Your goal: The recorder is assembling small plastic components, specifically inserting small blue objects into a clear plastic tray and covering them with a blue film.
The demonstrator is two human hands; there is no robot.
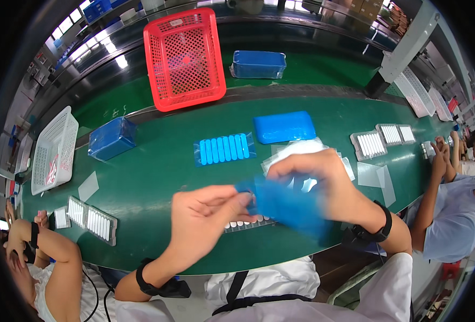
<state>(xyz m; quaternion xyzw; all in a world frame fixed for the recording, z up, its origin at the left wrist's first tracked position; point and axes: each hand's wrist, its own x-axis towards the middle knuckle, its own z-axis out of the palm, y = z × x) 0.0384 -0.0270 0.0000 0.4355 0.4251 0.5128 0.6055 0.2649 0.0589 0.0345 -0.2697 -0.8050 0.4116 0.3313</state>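
In front of me a thin blue plastic film or bag (294, 206) is stretched between my hands, smeared by motion. My left hand (202, 217) pinches its left edge between thumb and fingers. At its upper right my right hand (326, 174) is curled closed on it, fingertips partly hidden. Under the film shows a row of white sticks (243, 224), mostly covered. Beyond my hands lies a clear-wrapped pack of light blue sticks (225, 148). A solid blue packet (284, 127) lies to its right, just behind a loose stack of whitish sheets (302, 147).
A red basket (186, 104) and dark blue wrapped blocks (259, 64) stand at the back. White baskets (55, 150) flank the green table (162, 177). Trays of white sticks (369, 146) lie right and left. Co-workers sit either side; one has a light blue sleeve (455, 209).
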